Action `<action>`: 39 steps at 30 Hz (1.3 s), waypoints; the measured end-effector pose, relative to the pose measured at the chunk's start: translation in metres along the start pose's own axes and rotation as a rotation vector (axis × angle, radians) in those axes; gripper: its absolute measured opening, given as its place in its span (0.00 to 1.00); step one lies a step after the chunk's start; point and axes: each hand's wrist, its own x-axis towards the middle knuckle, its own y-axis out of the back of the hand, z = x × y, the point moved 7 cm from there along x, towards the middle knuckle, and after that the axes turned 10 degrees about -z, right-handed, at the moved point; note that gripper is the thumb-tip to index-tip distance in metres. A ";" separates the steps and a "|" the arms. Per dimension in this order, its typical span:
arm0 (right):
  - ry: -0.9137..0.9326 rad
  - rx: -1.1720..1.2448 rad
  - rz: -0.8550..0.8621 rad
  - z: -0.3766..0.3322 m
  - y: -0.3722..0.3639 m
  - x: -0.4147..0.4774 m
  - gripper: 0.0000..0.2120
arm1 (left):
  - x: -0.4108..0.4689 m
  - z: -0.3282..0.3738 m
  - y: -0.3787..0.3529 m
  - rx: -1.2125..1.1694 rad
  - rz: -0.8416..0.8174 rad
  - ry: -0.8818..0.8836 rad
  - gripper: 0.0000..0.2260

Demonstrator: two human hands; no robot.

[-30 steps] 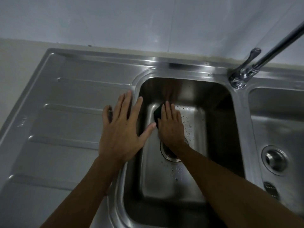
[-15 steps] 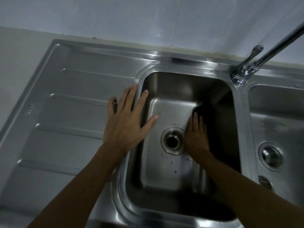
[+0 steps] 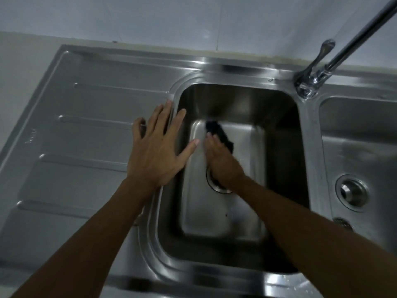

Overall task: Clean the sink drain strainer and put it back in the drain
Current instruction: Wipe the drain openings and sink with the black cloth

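Pressing flat, the right hand [image 3: 221,161] lay on a dark scouring pad [image 3: 222,135] on the floor of the left basin [image 3: 236,100]. Its fingers were extended over the pad rather than curled round it, though motion blur softened their outline. The pad sat toward the far left corner of the basin floor, projecting beyond the fingertips on the far and right sides.

The left hand [image 3: 156,151] rested palm down with its fingers spread and released, gripping nothing. Its palm was on the ribbed drainboard [image 3: 86,125], and its index finger and thumb reached over the left rim of the basin.

The drain [image 3: 216,188] lay in the basin floor just near of the right hand. Only the near left arc of its metal ring showed, the right wrist covering the remainder. Whether the strainer was seated in the drain could not be told.

To the right, a second basin [image 3: 354,130] held its own round drain fitting [image 3: 352,191]. The faucet [image 3: 309,82] stood on the far ledge between the two basins, with its lever [image 3: 325,50] raised and its spout [image 3: 365,31] running off toward the far right. Pale wall tiles [image 3: 193,18] backed the sink.
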 end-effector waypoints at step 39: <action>-0.121 0.440 -0.887 -0.070 0.008 -0.146 0.16 | -0.038 0.010 0.007 0.032 0.059 0.052 0.38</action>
